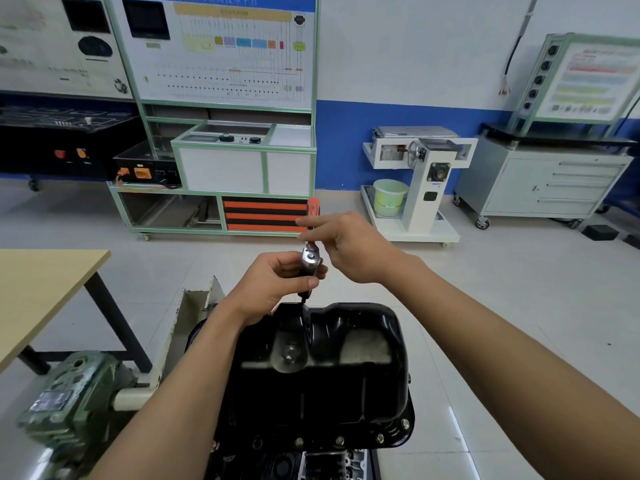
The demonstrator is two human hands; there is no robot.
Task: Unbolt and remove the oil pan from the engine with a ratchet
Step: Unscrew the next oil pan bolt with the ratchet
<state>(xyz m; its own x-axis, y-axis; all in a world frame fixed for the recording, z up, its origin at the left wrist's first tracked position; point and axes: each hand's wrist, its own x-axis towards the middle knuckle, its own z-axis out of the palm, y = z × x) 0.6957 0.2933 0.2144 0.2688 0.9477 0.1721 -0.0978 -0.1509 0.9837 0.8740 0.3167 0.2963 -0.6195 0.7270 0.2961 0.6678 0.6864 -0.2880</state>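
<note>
**Ratchet upright at the far edge of the oil pan**

The black oil pan [322, 386] sits low in the middle of the view, bottom side up on the engine [311, 467], of which only a strip shows below it. A row of bolts [339, 440] stands in the pan's near flange.

At the pan's far edge the ratchet [310, 255] stands roughly upright. Its black lower part reaches down to the pan rim, its silver head is above that, and its orange handle points up and away.

The left hand [273, 282] grips the ratchet just under the head, fingers and thumb curled round the black part. The right hand [349, 247] is higher, on the handle. Its index finger lies straight across the front of the handle, and it is not clear whether the other fingers close round it.

To the left of the engine are a pale metal stand plate [180, 327] and a green gearbox [76, 403]. A wooden tabletop [41, 289] is further left. Across the tiled floor [519, 306], against the blue and white wall, stand a green-framed training board [214, 50], a white stand carrying a green bucket [389, 197], and a grey drawer cabinet [554, 181].
</note>
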